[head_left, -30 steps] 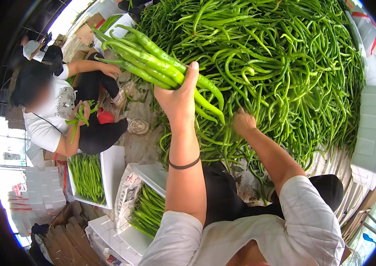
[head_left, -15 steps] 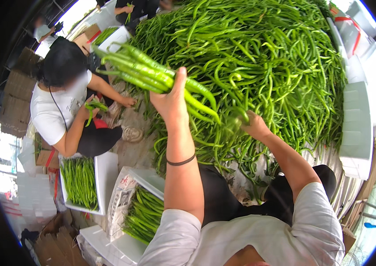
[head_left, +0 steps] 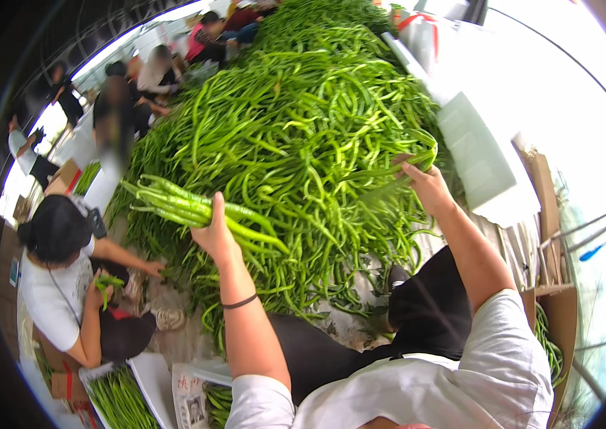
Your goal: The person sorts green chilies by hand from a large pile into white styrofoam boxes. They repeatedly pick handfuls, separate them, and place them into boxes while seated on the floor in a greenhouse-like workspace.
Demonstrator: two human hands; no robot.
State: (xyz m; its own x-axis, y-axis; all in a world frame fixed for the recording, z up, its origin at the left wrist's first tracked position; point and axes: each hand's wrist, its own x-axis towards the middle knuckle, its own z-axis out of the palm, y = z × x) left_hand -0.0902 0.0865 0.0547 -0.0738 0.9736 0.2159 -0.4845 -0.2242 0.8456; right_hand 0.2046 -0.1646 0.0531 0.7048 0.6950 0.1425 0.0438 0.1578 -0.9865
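A bunch of long green chili peppers (head_left: 163,199) lies across my left hand (head_left: 215,230), which is closed round it with the thumb up. It is held over the near left part of a large heap of green chili peppers (head_left: 296,121). Out to the right, my right hand (head_left: 424,187) pinches a curved green chili pepper (head_left: 426,151) above the heap's right side. Whether more than one pepper is in those fingers I cannot tell. Both arms are stretched forward.
At left a co-worker (head_left: 52,286) in a white shirt sits holding some peppers. White foam boxes of peppers (head_left: 147,390) and a newspaper (head_left: 190,400) are at lower left. Foam boxes (head_left: 478,146) line the right side; a cardboard box (head_left: 566,322) stands lower right. Several people sit farther back.
The view has swung, showing more of the heap's far end. My left hand still holds the bunch, now lower in the picture. My right hand has moved outward to the right with a curved pepper.
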